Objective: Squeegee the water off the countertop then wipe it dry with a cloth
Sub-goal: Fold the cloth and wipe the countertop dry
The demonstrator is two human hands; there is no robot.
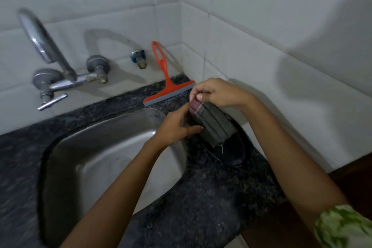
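Observation:
A folded grey cloth (213, 125) with dark stripes and a reddish end hangs above the dark speckled countertop (201, 197), to the right of the sink. My right hand (215, 92) pinches its top edge from above. My left hand (177, 125) holds its left side from below. The orange squeegee (168, 84) with a grey blade leans against the tiled wall in the back corner, blade down on the counter, behind my hands and apart from them.
A steel sink (96, 157) fills the left and middle. A chrome wall tap (48, 56) and a small blue valve (138, 58) sit on the back wall. A dark round plate (233, 153) lies on the counter under the cloth. Tiled walls meet at the corner.

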